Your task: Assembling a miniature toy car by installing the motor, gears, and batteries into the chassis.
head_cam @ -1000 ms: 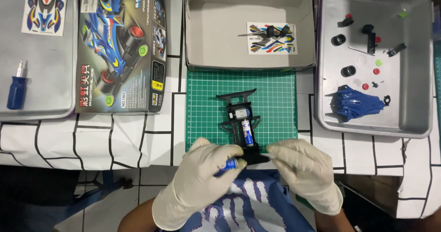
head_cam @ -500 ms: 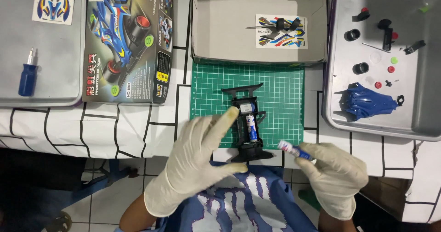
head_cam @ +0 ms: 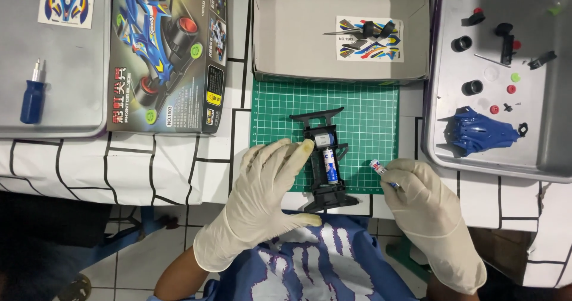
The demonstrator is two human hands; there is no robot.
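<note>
The black chassis point(head_cam: 325, 161) lies on the green mat point(head_cam: 363, 116), long axis near-to-far, between my hands. My left hand point(head_cam: 262, 199) is open, steadying its left side. My right hand point(head_cam: 426, 208) pinches a battery point(head_cam: 379, 170) just right of it.

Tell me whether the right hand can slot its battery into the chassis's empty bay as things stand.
Probably yes: the right hand holds the battery just beside the black chassis, nothing lies between, and the left hand stays on the other side.

Gloved left hand point(head_cam: 262, 199) spreads open, fingers point(head_cam: 285, 158) extended; gloved right hand point(head_cam: 430, 211) curls into a pinch, forearm bare.
</note>
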